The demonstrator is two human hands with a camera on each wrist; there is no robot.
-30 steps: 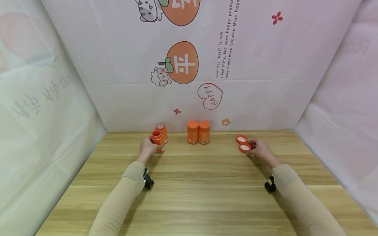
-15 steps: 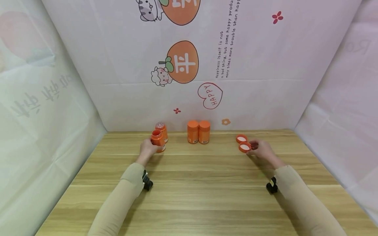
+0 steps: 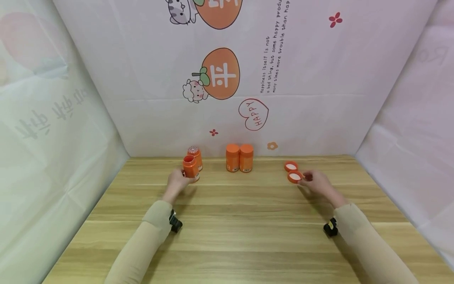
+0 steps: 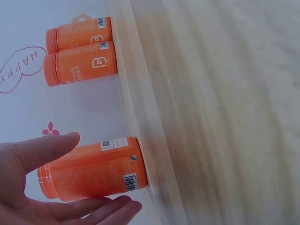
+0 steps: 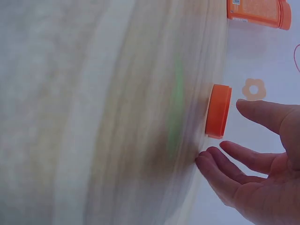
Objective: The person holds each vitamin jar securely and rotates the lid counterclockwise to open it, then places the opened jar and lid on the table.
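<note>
An open-topped orange jar (image 3: 190,167) stands upright at the back left of the table, in front of another orange jar (image 3: 196,154) with a silvery top. My left hand (image 3: 178,182) is around the front jar; in the left wrist view its thumb and fingers (image 4: 110,213) lie fairly straight, and the thumb appears apart from the jar. At the right, two orange lids lie with their white insides up: a rear lid (image 3: 291,166) and a front lid (image 3: 294,176). Just right of the front lid is my right hand (image 3: 317,184), fingers spread; in the right wrist view a small gap separates its thumb from the lid (image 5: 218,111).
Two orange jars with lids on, the left one (image 3: 232,158) and the right one (image 3: 246,158), stand side by side at the back middle. A printed white sheet (image 3: 301,118) rises behind the wooden table (image 3: 248,221), with more white sheeting at both sides.
My right hand has drawn slightly right, away from the front lid. My left hand has loosened a little around the jar. Jars and lids stay where they were.
</note>
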